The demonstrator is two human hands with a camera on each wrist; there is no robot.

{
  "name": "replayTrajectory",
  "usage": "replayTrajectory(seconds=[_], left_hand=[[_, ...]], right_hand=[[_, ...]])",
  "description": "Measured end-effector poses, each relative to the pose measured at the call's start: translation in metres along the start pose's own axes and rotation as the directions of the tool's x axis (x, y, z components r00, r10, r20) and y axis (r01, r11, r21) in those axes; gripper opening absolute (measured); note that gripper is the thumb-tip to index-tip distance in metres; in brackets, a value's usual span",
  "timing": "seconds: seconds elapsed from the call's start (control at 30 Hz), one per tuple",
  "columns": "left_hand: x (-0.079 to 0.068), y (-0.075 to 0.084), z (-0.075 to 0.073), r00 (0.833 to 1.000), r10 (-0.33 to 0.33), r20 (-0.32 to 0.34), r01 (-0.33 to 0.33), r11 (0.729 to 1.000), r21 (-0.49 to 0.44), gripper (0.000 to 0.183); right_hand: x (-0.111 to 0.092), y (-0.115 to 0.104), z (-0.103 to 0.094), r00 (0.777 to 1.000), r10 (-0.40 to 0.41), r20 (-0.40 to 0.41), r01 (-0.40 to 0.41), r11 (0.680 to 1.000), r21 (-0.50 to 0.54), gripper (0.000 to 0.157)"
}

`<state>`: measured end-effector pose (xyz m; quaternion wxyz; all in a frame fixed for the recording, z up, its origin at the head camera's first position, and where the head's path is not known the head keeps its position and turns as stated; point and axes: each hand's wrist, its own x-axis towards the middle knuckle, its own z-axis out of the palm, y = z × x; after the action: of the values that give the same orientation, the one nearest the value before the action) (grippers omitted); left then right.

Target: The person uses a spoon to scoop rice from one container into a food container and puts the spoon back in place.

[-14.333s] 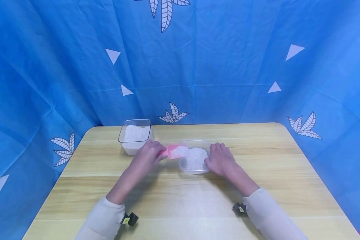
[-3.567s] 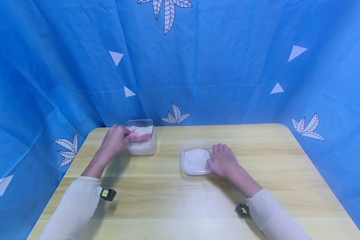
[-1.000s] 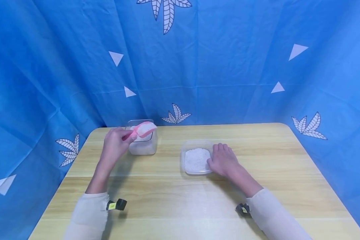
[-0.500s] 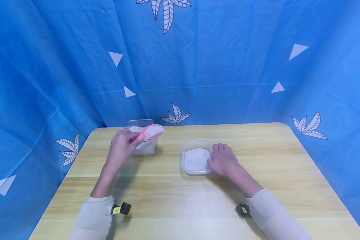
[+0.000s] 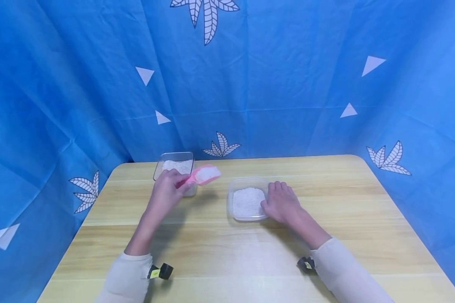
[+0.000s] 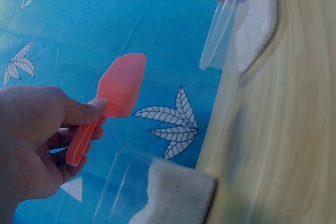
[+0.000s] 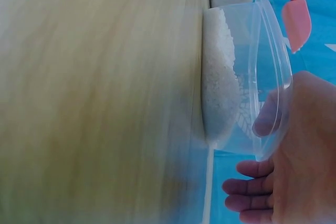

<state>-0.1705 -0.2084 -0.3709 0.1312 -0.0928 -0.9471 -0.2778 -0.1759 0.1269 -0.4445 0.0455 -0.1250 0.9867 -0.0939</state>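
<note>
My left hand pinches a pink scoop by its looped handle, thumb on top, as the left wrist view shows. White grainy stuff fills the scoop, which is held in the air right of a tall clear square container. That container holds more of the white grains and is partly covered by the hand. With the thumb over the rim and the other fingers outside, my right hand holds a shallow clear plastic tub. A mound of white grains lies in the tub.
Both containers stand on a light wooden table, the tall one near its back left edge. A blue curtain with white leaves and triangles hangs behind and at both sides. A black wrist camera sits at the left sleeve.
Earlier the scoop was over the tub, then down in the tall container. In the last second my left hand has carried it, filled, rightward from above that container. My right hand stays put.
</note>
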Motion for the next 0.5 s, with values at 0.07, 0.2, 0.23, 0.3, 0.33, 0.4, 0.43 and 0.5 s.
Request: replayTrajectory(seconds=[0.07,0.2,0.23,0.3,0.33,0.4,0.43,0.5], left_hand=[[-0.001,0.002,0.004,1.0,0.014,0.004,-0.014,1.0,0.001,0.034],[-0.002,0.006,0.01,0.999,0.034,0.003,-0.034,0.999,0.007,0.035],[-0.002,0.007,0.011,0.999,0.039,0.004,-0.039,0.999,0.006,0.035],[-0.002,0.009,0.014,0.999,0.044,0.01,-0.044,0.999,0.003,0.034],[-0.002,0.01,0.016,0.999,0.048,0.018,-0.048,0.999,-0.001,0.034],[-0.002,0.013,0.018,0.998,0.059,0.029,-0.058,0.998,-0.012,0.035],[-0.001,0.014,0.02,0.997,0.064,0.035,-0.063,0.998,-0.015,0.034],[-0.001,0.017,0.022,0.996,0.078,0.046,-0.077,0.997,-0.016,0.034]], right_hand=[[0.0,0.0,0.001,1.0,-0.001,-0.003,0.001,1.0,-0.003,0.044],[0.0,0.0,0.002,1.0,-0.001,-0.005,0.001,1.0,-0.003,0.044],[0.0,0.0,0.002,1.0,0.0,-0.004,0.0,1.0,-0.002,0.044],[0.0,0.0,0.002,1.0,0.002,-0.001,-0.002,1.0,0.002,0.044],[0.0,0.0,0.002,1.0,0.003,0.001,-0.003,1.0,0.003,0.045],[-0.001,0.0,0.002,1.0,0.004,0.005,-0.004,1.0,0.005,0.045],[-0.001,0.0,0.001,1.0,0.004,0.004,-0.004,1.0,0.005,0.044],[0.0,0.0,0.001,1.0,0.002,0.004,-0.002,1.0,0.003,0.043]])
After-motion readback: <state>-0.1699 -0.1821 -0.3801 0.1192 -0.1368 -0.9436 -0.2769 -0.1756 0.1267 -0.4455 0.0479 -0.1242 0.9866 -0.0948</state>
